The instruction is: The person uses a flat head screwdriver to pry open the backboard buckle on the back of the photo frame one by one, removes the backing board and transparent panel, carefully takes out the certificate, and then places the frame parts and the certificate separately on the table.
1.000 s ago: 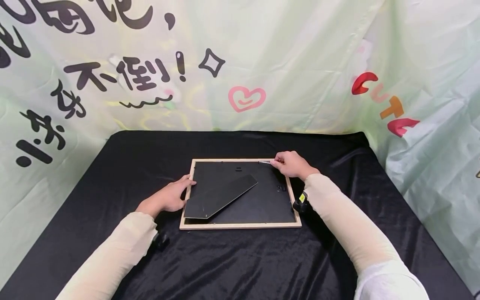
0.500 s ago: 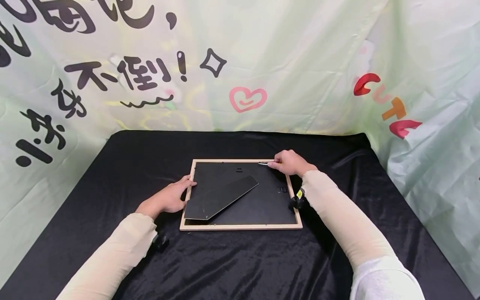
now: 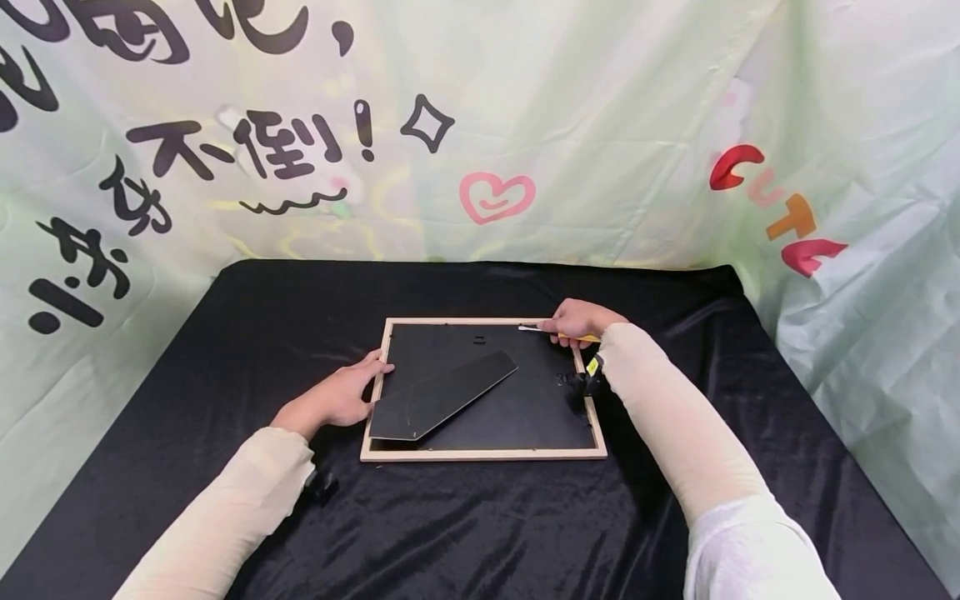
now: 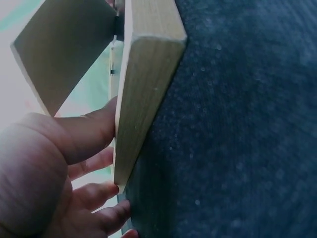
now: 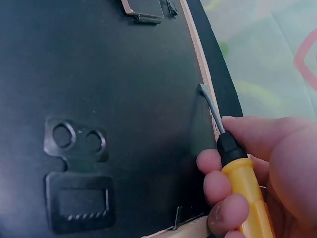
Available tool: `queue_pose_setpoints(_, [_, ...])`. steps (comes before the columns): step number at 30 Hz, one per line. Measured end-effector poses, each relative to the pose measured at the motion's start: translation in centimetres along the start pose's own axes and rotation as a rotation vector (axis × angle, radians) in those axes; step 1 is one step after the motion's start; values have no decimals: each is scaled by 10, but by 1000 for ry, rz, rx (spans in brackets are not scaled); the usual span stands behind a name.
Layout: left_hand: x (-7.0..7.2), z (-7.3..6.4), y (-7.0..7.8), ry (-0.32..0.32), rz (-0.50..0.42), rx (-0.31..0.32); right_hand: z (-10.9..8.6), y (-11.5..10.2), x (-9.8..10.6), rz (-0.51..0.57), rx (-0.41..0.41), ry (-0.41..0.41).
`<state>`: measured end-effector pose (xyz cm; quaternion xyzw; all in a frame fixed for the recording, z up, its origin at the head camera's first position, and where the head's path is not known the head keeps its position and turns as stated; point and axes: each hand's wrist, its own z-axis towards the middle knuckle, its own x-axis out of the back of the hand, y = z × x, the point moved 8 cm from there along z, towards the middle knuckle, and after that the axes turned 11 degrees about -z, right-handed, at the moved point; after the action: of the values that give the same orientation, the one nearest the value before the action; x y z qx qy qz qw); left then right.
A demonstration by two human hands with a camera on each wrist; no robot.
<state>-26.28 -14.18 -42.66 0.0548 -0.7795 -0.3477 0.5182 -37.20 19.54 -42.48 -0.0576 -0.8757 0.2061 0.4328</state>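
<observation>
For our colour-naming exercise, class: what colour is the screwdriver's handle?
Yellow, with a black collar near the shaft; the screwdriver's handle shows best in the right wrist view.

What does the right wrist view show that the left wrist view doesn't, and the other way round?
Only the right wrist view: the right hand gripping a yellow-handled screwdriver, plus a dark plate with two round holes.

Only the left wrist view: the left hand, its thumb and fingers on the edge of the wooden frame.

Both: parts of that frame, the stand, of which the right wrist view catches just one end, and the black cloth.
</observation>
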Motion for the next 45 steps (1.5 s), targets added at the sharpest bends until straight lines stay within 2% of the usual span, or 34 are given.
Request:
queue_pose_setpoints(2, [-1, 0, 0, -6, 5, 0, 2, 0, 1, -3, 13, -10])
queue_pose_setpoints(9, [-5, 1, 4, -88, 23, -18, 6, -5, 2, -60, 96, -61])
queue_pose_setpoints(13, [-6, 3, 5, -109, 28, -34, 7, -3, 4, -73, 99, -66])
queue_pose_setpoints(19, [-6, 1, 4, -126, 36, -47, 8, -5, 3, -35, 115, -75])
queue_pose_setpoints(29, [-5, -3, 5, -148, 36, -18, 12, -3, -2, -11, 121, -113])
queue_pose_setpoints(36, [-12, -5, 2, -156, 6, -26, 10, 18, 3, 306, 109, 38])
queue_pose_setpoints(42, [-12, -6, 3, -157, -7, -43, 8, 22, 0, 338, 69, 23])
queue_pose_setpoints(45, [-11, -5, 3, -153, -14, -49, 8, 19, 2, 290, 51, 14])
